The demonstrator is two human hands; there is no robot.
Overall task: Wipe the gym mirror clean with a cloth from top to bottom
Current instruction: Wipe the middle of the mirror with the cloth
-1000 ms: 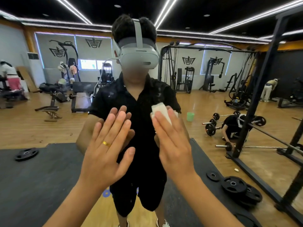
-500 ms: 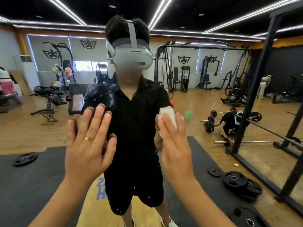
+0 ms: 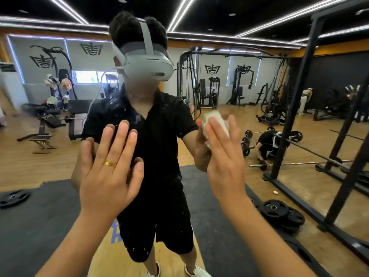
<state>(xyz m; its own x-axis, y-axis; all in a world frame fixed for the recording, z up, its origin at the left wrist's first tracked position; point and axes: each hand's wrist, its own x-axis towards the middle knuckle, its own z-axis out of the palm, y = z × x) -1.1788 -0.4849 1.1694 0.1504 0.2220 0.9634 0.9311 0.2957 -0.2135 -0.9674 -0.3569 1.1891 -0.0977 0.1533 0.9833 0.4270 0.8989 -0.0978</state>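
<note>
The gym mirror (image 3: 60,148) fills the whole view and reflects me in black clothes with a headset. My left hand (image 3: 107,168), with a gold ring, lies flat against the glass at chest height, fingers straight and spread. My right hand (image 3: 223,156) presses a small white cloth (image 3: 216,121) onto the glass to the right of my reflection, fingers straight over it. The cloth shows above and beside my fingertips. White smears (image 3: 137,116) mark the glass near the reflected collar.
The mirror shows gym machines, a bench (image 3: 42,136) at left, a black rack (image 3: 295,108) at right, weight plates (image 3: 279,212) on the floor and a crouching person (image 3: 267,142) by barbells.
My right hand has slid the cloth to the right across the glass. My left hand stays flat on the mirror, and the view has shifted slightly.
</note>
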